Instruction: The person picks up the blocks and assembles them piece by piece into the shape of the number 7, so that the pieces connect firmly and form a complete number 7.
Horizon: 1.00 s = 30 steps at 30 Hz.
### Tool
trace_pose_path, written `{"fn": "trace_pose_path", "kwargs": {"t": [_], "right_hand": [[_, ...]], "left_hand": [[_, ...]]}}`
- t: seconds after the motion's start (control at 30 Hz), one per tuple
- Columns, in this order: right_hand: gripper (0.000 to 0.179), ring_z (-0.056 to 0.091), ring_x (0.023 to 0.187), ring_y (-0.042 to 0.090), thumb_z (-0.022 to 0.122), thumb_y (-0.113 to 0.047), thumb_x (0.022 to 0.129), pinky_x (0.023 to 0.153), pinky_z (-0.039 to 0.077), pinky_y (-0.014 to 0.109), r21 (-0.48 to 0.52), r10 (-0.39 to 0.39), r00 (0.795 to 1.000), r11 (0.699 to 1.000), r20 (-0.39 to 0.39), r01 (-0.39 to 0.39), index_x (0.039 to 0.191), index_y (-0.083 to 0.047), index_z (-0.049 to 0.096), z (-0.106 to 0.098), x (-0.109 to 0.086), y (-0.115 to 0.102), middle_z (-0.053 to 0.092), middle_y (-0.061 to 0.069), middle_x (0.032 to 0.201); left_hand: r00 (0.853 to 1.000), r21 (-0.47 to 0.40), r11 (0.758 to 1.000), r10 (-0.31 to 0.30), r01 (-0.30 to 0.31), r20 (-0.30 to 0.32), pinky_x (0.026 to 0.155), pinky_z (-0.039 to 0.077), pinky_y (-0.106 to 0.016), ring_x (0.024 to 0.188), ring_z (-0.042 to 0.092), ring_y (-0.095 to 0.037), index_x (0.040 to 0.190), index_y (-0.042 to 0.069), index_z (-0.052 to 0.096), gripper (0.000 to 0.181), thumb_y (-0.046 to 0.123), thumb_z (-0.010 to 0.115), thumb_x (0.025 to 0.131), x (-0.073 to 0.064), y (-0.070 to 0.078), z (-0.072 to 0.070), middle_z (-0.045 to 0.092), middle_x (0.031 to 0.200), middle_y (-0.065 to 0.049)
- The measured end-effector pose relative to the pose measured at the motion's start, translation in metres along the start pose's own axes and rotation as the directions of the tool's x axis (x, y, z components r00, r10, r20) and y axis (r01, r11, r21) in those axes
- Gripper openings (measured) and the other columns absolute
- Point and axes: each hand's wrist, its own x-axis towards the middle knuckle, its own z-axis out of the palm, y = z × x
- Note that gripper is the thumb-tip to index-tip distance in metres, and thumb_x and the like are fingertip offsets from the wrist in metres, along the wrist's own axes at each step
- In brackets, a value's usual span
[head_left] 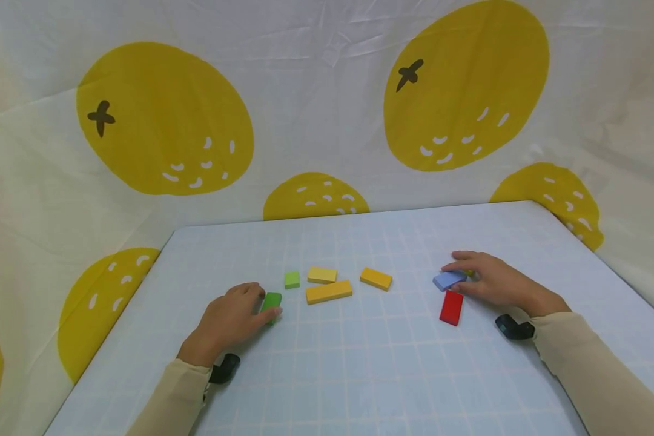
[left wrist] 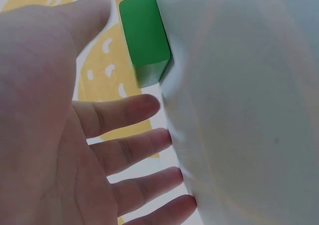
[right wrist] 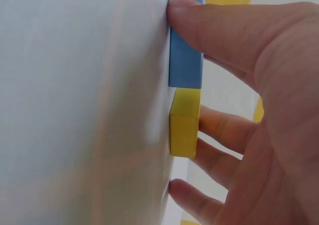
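My left hand (head_left: 233, 316) is beside a green block (head_left: 271, 300) at the left of the table. In the left wrist view, its fingers are spread and slightly bent, and the green block (left wrist: 145, 33) stands between thumb and index finger with a gap to the fingers. On the right, my right hand (head_left: 493, 281) pinches a flat blue block (head_left: 448, 280), thumb on the near side and fingers on the far side. A yellow block (right wrist: 184, 130) sits by the blue block's end, under the palm and mostly hidden in the head view. A red block (head_left: 452, 308) lies just nearer, close to the thumb.
Between the hands lie a small light-green block (head_left: 291, 280), a pale yellow block (head_left: 322, 275) and two orange-yellow blocks, one long (head_left: 329, 292) and one shorter (head_left: 376, 278). A fruit-patterned cloth (head_left: 316, 109) hangs behind the pale gridded table (head_left: 349, 375).
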Motion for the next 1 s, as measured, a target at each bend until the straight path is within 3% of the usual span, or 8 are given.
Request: {"fn": "trace_pose_path", "kwargs": {"t": [0.23, 0.43, 0.73, 1.0], "right_hand": [[0.046, 0.035, 0.136, 0.049, 0.074, -0.036, 0.09, 0.103, 0.034, 0.069, 0.008, 0.013, 1.0, 1.0, -0.008, -0.013, 0.13, -0.015, 0.068, 0.001, 0.001, 0.001, 0.045, 0.024, 0.148], [0.05, 0.034, 0.137, 0.049, 0.072, -0.043, 0.091, 0.104, 0.032, 0.069, 0.047, 0.045, 0.999, 0.998, -0.011, -0.044, 0.132, -0.014, 0.066, -0.001, 0.001, -0.003, 0.043, 0.024, 0.149], [0.054, 0.032, 0.139, 0.047, 0.071, -0.046, 0.091, 0.104, 0.033, 0.069, 0.093, 0.14, 0.989, 0.986, -0.043, -0.135, 0.134, -0.015, 0.061, -0.004, 0.002, -0.006, 0.041, 0.022, 0.151], [0.068, 0.034, 0.134, 0.047, 0.067, -0.051, 0.092, 0.1, 0.037, 0.07, 0.15, 0.239, 0.969, 0.962, -0.061, -0.228, 0.144, -0.01, 0.05, -0.007, 0.003, -0.013, 0.043, 0.023, 0.147]], "left_hand": [[1.0, 0.008, 1.0, -0.002, 0.002, -0.009, 0.088, 0.052, -0.05, 0.115, 0.059, -0.03, 0.119, 0.006, 0.063, 0.066, 0.065, 0.057, 0.092, -0.001, 0.0, 0.001, 0.061, 0.129, -0.013], [1.0, 0.024, 1.0, 0.01, -0.01, -0.013, 0.091, 0.05, -0.052, 0.12, 0.056, -0.033, 0.122, 0.005, 0.062, 0.066, 0.064, 0.058, 0.093, -0.001, -0.001, 0.003, 0.059, 0.133, -0.015], [0.999, 0.008, 0.999, 0.031, -0.031, 0.005, 0.1, 0.044, -0.058, 0.131, 0.048, -0.037, 0.133, 0.006, 0.061, 0.069, 0.063, 0.055, 0.095, -0.002, -0.003, 0.003, 0.053, 0.141, -0.018], [0.999, 0.013, 0.999, 0.051, -0.051, 0.006, 0.098, 0.043, -0.059, 0.13, 0.048, -0.038, 0.133, 0.005, 0.06, 0.064, 0.058, 0.057, 0.097, -0.003, -0.003, 0.001, 0.053, 0.141, -0.019]]}}
